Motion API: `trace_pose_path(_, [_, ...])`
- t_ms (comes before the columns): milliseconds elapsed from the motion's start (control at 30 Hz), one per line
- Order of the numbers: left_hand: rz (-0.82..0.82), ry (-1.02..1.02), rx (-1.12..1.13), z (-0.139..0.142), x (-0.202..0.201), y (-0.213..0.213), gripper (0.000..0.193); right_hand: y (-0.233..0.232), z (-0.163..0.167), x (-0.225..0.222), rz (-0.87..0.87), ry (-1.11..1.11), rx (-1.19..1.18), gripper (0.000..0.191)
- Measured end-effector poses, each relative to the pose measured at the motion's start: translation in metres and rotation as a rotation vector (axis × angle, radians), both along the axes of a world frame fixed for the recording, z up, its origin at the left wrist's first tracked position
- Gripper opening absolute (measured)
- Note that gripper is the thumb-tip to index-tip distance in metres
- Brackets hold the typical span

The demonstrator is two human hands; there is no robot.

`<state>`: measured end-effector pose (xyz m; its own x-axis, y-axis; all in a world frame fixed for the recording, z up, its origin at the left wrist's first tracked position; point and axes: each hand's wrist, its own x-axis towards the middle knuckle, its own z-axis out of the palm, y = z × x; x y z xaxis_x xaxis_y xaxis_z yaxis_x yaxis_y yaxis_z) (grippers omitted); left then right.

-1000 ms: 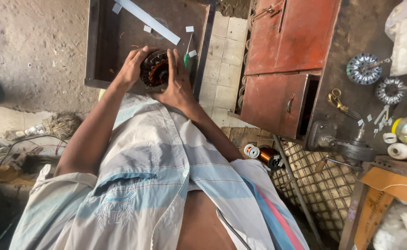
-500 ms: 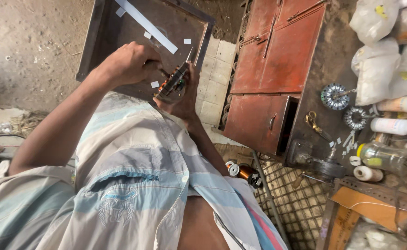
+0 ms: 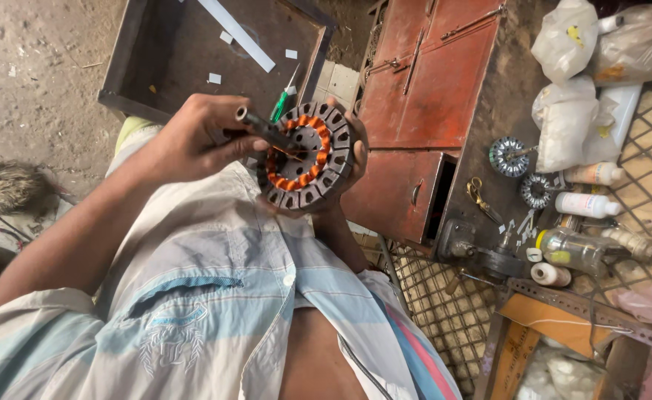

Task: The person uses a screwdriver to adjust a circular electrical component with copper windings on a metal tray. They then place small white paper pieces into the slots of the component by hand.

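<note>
My right hand (image 3: 353, 145) grips a round dark metal stator (image 3: 307, 157) from behind, its face turned toward me, with orange copper windings in a ring inside it. My left hand (image 3: 196, 137) is closed on a thin dark metal rod (image 3: 267, 132), whose tip lies across the stator's face against the windings. Both hands are raised above my light blue striped shirt (image 3: 193, 296).
A dark shallow tray (image 3: 137, 70) with white strips and a green screwdriver (image 3: 280, 104) lies beyond the hands. A red metal cabinet (image 3: 422, 96) stands to the right. Further right are two smaller wound stators (image 3: 509, 155), scissors (image 3: 481, 198), bottles, thread spools and plastic bags.
The stator has been turned from edge-on to face me. My left hand now holds the rod across its windings. The view has shifted slightly to the right.
</note>
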<state>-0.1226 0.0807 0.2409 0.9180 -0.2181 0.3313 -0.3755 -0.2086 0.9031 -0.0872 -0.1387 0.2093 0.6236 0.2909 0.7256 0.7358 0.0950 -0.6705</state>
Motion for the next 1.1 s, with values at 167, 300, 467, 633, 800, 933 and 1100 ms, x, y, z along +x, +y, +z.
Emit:
trace_pose_path(167, [-0.416, 0.293, -0.111, -0.009, 0.046, 0.018, 0.020, 0.001, 0.003, -0.005, 0.406, 0.266, 0.126, 0.128])
trace_pose_path(300, [-0.407, 0.041, 0.356, 0.029, 0.061, 0.013, 0.023, -0.014, -0.003, 0.006, 0.439, 0.331, 0.001, 0.130])
trace_pose_path(467, [-0.089, -0.260, 1.094, 0.043, 0.029, -0.030, 0.010, -0.021, -0.020, 0.003, -0.006, 0.165, -0.200, 0.135])
trace_pose_path(633, [0.150, -0.442, 0.454, -0.007, 0.028, -0.024, 0.018, 0.005, -0.033, -0.004, 0.017, 0.600, 0.356, 0.138])
trace_pose_path(800, [-0.092, 0.073, -0.160, -0.061, 0.034, 0.019, 0.014, 0.025, -0.038, -0.019, 0.216, 0.807, 0.534, 0.132])
trace_pose_path(933, [-0.651, 0.552, -0.391, -0.120, 0.026, 0.074, 0.021, 0.032, -0.045, -0.049, 0.366, 0.840, 0.369, 0.133])
trace_pose_path(1100, [-0.962, 0.940, -0.257, -0.157, 0.040, 0.118, 0.022, 0.043, -0.029, -0.081, 0.219, 0.805, -0.073, 0.129])
